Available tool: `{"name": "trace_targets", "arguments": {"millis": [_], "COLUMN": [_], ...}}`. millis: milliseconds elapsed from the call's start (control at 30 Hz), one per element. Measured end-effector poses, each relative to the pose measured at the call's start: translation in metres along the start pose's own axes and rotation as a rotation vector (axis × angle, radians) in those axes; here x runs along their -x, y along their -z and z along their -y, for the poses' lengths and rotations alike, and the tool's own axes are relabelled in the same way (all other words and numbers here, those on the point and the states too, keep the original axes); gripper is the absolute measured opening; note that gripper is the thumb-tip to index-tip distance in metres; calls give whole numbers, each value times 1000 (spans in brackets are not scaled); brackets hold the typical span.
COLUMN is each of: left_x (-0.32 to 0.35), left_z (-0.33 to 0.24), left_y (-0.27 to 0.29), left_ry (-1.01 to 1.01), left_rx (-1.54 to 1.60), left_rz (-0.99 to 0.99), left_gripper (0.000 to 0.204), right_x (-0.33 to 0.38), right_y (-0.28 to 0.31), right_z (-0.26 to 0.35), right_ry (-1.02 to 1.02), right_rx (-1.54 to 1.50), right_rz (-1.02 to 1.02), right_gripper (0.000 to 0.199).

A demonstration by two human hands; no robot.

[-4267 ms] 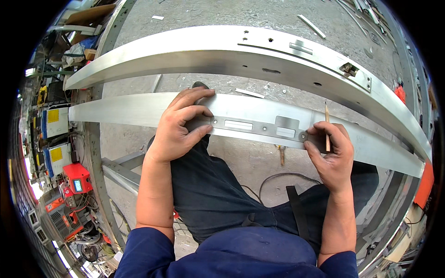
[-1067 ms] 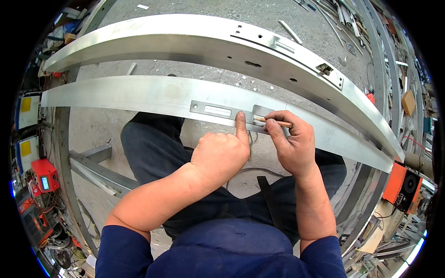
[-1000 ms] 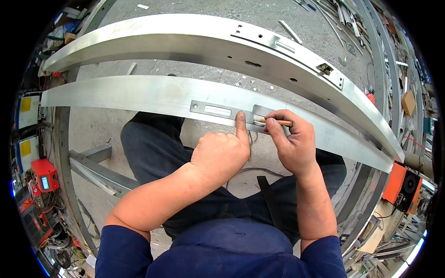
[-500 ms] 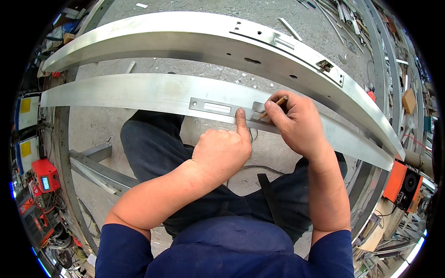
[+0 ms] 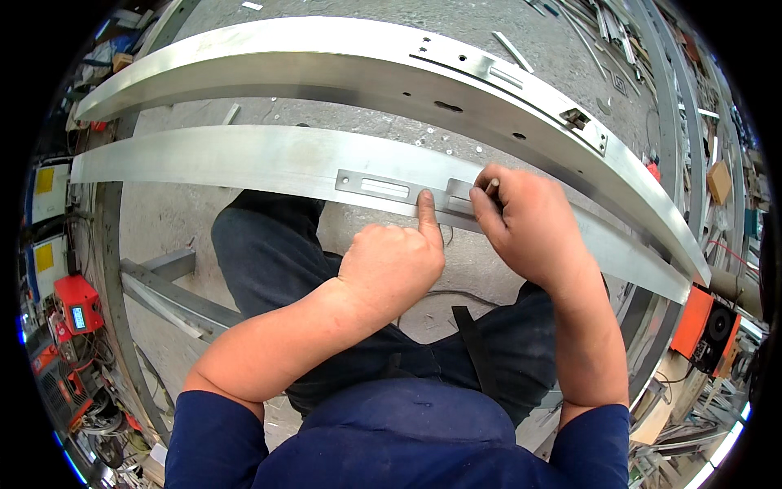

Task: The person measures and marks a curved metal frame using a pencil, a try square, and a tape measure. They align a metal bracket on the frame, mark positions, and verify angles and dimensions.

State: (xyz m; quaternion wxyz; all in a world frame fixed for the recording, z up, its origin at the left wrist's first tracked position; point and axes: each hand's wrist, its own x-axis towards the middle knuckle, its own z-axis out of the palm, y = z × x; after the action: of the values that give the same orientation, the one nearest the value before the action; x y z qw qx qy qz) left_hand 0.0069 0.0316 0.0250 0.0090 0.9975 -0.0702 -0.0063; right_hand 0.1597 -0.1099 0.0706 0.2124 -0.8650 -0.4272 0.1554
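Fingers of the left hand [image 5: 393, 265] are curled into a loose fist gripping nothing, with the index finger [image 5: 425, 213] extended and pressed on the slotted metal plate [image 5: 407, 191]; fingers of the right hand [image 5: 529, 224] are closed in a pinch around a thin pencil-like marker [image 5: 491, 186], only its upper end showing. The plate lies flat on the near aluminium profile [image 5: 244, 159], just right of its middle, directly above the person's knees.

Doing the step well, as a judgement: the pressing finger should bear straight down so the plate cannot creep along the profile, and the marker tip should run tight against the plate's edge, held steeply, with the wrist braced on the metal.

Counts, largest to smallest: two long aluminium profiles, the near one and the far profile [image 5: 326, 57] beyond it, well apart; one fitted lock strip [image 5: 489, 72] on the far profile; one loose slotted plate; one marker. An orange power tool [image 5: 707, 326] sits at the right edge and a red box with a display [image 5: 75, 303] at the left
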Motion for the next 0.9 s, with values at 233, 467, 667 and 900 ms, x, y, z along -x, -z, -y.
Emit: {"name": "trace_targets", "arguments": {"millis": [233, 467, 667, 900], "left_x": [1, 1, 0, 0], "left_z": [1, 1, 3, 3], "left_y": [0, 0, 3, 1], "left_ry": [2, 9, 3, -4], "left_rx": [5, 52, 101, 114], "left_rz": [2, 18, 38, 32], "left_gripper": [70, 69, 69, 68], "right_x": [16, 34, 40, 34], "right_y": [-5, -12, -21, -30], "right_z": [-4, -17, -24, -22], "right_ry": [225, 322, 342, 370], "right_rx": [165, 154, 75, 17], "right_rz": [-84, -172, -237, -276], "right_gripper": [12, 16, 21, 23]}}
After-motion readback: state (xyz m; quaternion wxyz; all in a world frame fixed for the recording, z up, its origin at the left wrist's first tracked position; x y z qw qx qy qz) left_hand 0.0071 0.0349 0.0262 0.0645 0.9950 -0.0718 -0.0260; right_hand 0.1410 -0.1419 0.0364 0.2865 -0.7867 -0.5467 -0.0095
